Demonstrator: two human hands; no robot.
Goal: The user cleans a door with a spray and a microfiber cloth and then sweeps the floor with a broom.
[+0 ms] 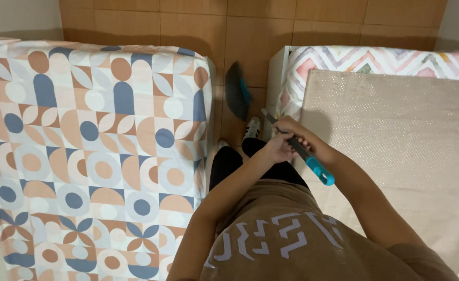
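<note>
I hold a broom with both hands between two beds. Its grey handle (298, 147) ends in a bright blue grip (320, 173) near my right forearm. The dark brush head (236, 91) with a blue collar is blurred over the brown tiled floor (240, 41). My left hand (277, 148) and my right hand (293, 129) are clasped together around the handle, right hand on the far side. My legs in black trousers (227, 162) and a white shoe (252, 127) stand in the narrow gap.
A bed with a patterned sheet of circles and arches (83, 145) fills the left. On the right a bed has a beige blanket (396, 145) over a zigzag sheet (354, 58) and a white frame (276, 78). Walls are at both upper corners.
</note>
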